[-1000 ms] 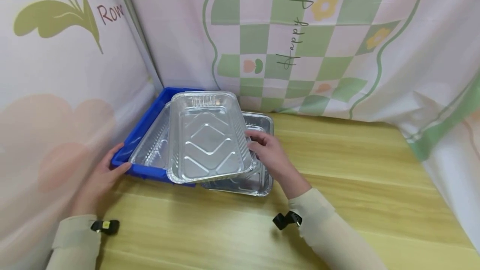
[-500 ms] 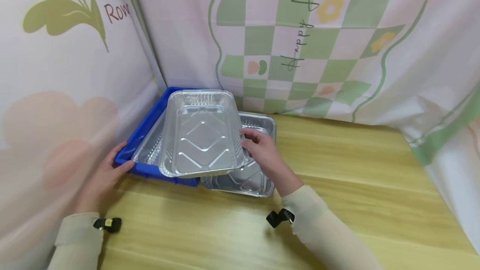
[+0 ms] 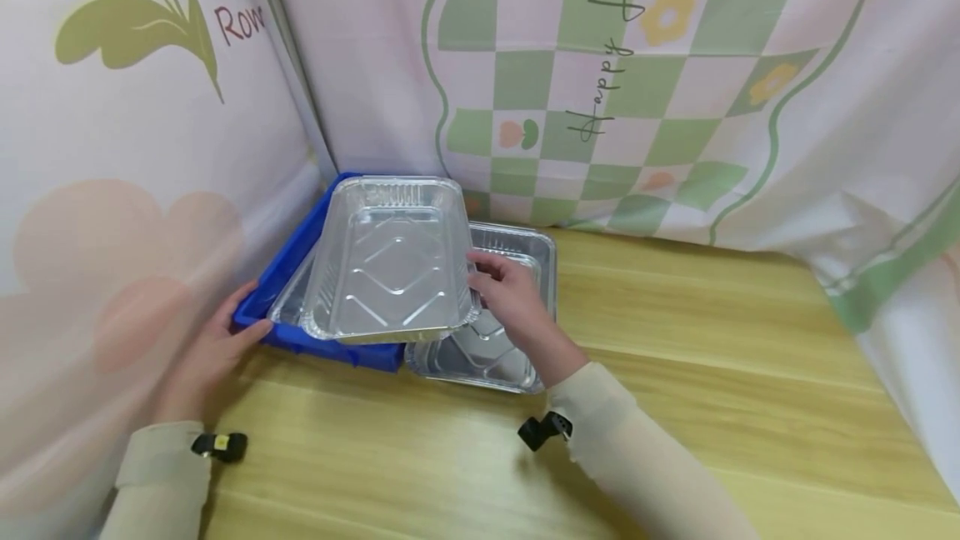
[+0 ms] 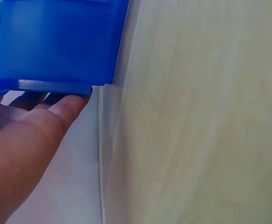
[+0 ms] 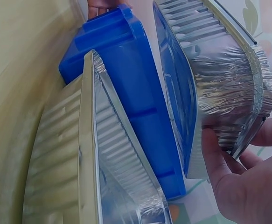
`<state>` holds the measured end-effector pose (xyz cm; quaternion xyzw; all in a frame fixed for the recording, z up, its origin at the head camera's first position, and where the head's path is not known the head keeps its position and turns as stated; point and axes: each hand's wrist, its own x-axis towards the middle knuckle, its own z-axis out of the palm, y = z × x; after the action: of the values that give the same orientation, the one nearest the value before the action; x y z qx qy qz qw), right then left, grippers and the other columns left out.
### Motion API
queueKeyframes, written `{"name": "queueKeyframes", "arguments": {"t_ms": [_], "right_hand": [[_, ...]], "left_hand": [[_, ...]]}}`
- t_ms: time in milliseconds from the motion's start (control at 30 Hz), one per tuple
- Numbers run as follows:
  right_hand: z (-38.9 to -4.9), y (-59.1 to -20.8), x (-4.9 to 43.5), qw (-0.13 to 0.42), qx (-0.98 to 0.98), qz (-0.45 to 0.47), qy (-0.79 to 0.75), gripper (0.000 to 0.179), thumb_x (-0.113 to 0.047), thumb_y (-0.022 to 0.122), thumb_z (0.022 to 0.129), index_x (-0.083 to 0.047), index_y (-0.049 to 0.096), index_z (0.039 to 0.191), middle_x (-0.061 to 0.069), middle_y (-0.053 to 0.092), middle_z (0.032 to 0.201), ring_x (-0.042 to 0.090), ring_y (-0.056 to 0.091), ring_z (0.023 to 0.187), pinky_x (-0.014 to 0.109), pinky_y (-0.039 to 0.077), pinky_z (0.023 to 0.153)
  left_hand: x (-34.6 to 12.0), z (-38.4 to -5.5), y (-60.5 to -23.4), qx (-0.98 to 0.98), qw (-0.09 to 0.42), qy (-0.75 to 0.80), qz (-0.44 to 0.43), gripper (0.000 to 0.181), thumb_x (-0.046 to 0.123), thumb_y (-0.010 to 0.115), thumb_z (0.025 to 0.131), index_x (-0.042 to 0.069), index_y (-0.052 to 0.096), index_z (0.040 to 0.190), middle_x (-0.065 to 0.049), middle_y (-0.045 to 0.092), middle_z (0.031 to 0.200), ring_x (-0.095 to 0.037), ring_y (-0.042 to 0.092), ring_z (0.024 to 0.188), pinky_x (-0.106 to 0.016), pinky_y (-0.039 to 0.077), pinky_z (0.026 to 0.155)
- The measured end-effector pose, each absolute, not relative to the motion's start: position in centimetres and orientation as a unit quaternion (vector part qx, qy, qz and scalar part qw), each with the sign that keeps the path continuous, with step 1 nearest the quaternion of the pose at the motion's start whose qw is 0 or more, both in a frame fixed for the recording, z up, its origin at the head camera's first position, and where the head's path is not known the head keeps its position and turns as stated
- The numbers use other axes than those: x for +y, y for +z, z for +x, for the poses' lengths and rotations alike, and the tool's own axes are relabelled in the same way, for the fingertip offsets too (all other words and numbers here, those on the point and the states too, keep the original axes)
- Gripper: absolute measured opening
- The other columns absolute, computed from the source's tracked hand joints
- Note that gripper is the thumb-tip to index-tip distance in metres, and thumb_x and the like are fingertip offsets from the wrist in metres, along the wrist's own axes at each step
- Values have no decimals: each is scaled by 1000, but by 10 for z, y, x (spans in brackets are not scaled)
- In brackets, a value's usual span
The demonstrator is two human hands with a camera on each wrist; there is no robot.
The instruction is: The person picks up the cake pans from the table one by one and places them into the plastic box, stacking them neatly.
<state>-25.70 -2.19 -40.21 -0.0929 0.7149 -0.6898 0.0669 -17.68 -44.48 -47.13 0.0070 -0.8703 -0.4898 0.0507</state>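
A rectangular aluminium foil tray (image 3: 393, 269) hangs slightly tilted above a blue plastic bin (image 3: 291, 252). My right hand (image 3: 517, 307) pinches this tray by its right side; the right wrist view shows the fingers (image 5: 214, 156) at its crinkled wall. Inside the bin lies another foil tray (image 3: 287, 300), mostly hidden under the held one. My left hand (image 3: 210, 352) grips the bin's near left corner, thumb at the front and fingers round the side. On the table, right beside the bin, sits a third foil tray (image 3: 498, 357), partly covered by my right hand.
The wooden table (image 3: 697, 373) extends to the right and toward me. A patterned curtain (image 3: 585, 90) hangs behind it, and a flowered cloth (image 3: 142, 215) stands close along the left of the bin. Each wrist carries a small black camera.
My right hand has moved the held foil tray left and slightly back, further over the bin. More of the tray on the table shows now. The left hand keeps its grip on the bin.
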Motion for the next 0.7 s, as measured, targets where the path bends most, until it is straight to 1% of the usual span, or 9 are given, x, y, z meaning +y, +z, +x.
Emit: {"name": "queueKeyframes", "arguments": {"t_ms": [33, 67, 133, 200, 267, 333, 367, 567, 700], "right_hand": [[-257, -402, -24, 65, 715, -91, -690, 38, -2, 60, 93, -1, 60, 131, 15, 63, 121, 17, 59, 90, 26, 52, 72], [-257, -401, -25, 64, 716, -89, -689, 38, -3, 60, 93, -1, 60, 131, 15, 63, 121, 17, 59, 90, 27, 52, 72], [-258, -401, -28, 62, 716, -88, -690, 39, -3, 61, 93, 0, 60, 131, 15, 63, 121, 17, 59, 91, 27, 52, 72], [-259, -401, -31, 61, 714, -86, -692, 39, -2, 61, 93, 0, 60, 132, 16, 62, 121, 17, 58, 90, 27, 52, 71], [-260, -401, -34, 62, 711, -85, -695, 39, -2, 61, 93, 0, 59, 132, 17, 62, 122, 17, 58, 90, 27, 52, 71], [-260, -400, -38, 62, 709, -83, -698, 40, -2, 61, 93, 1, 59, 132, 17, 62, 121, 17, 58, 89, 27, 52, 71], [-260, -399, -39, 63, 708, -83, -698, 39, -2, 61, 93, 0, 59, 132, 16, 62, 121, 18, 58, 89, 27, 52, 71], [-260, -398, -48, 65, 702, -83, -704, 38, -2, 61, 93, 1, 60, 131, 15, 62, 117, 19, 60, 90, 30, 55, 73], [-261, -399, -52, 61, 697, -83, -709, 39, -1, 61, 92, 2, 60, 130, 17, 63, 115, 21, 60, 90, 30, 55, 72]], "left_hand": [[-445, -177, -471, -870, 50, -490, 7, 75, 31, 59, 99, 21, 15, 159, -29, 30, 151, -45, 31, 132, -16, 29, 101], [-444, -177, -471, -870, 49, -490, 8, 75, 32, 59, 100, 21, 15, 159, -29, 30, 151, -45, 31, 132, -12, 30, 97], [-444, -176, -470, -870, 47, -491, 10, 75, 32, 59, 100, 22, 15, 159, -29, 30, 151, -45, 32, 131, -9, 30, 93], [-443, -177, -469, -869, 45, -493, 12, 75, 32, 59, 99, 22, 14, 159, -30, 28, 151, -45, 30, 133, -21, 30, 105], [-444, -177, -469, -868, 45, -494, 14, 76, 33, 59, 99, 22, 14, 159, -30, 27, 152, -46, 28, 134, -39, 26, 112], [-445, -178, -470, -868, 47, -494, 14, 76, 32, 60, 99, 21, 14, 159, -31, 26, 152, -47, 26, 134, -55, 19, 112], [-446, -178, -470, -867, 47, -496, 14, 77, 32, 61, 99, 20, 14, 159, -31, 25, 153, -48, 25, 135, -60, 17, 110], [-451, -179, -473, -869, 45, -493, 15, 79, 33, 61, 98, 20, 13, 159, -31, 20, 155, -51, 21, 137, -66, 15, 109], [-450, -180, -472, -872, 43, -488, 12, 78, 33, 61, 99, 21, 13, 159, -29, 19, 156, -50, 20, 138, -64, 15, 110]]}}
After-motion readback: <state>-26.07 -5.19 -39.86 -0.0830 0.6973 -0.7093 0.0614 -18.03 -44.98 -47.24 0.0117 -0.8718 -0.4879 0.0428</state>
